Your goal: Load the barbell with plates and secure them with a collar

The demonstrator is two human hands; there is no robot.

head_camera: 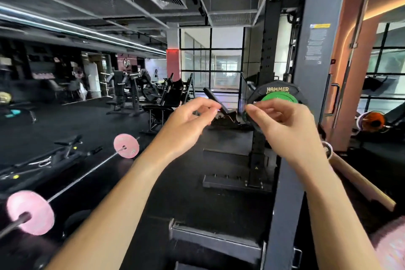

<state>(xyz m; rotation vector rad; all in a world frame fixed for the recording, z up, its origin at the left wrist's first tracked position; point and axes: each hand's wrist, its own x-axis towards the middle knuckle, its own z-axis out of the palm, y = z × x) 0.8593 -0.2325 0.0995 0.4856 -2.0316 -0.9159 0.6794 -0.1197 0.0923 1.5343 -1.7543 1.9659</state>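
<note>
A barbell lies across the lower left, with one pink plate near its close end and another pink plate at its far end. Both my hands are raised in front of a rack. My left hand pinches a black handle of a metal collar. My right hand pinches the collar's other side. Behind my right hand a green plate sits against a black plate on the rack. The collar's ring is partly hidden by my fingers.
A grey rack upright rises right of my hands, its base plate on the black floor. A wooden bar slants at the right. An orange plate sits at far right. Benches and machines fill the back left.
</note>
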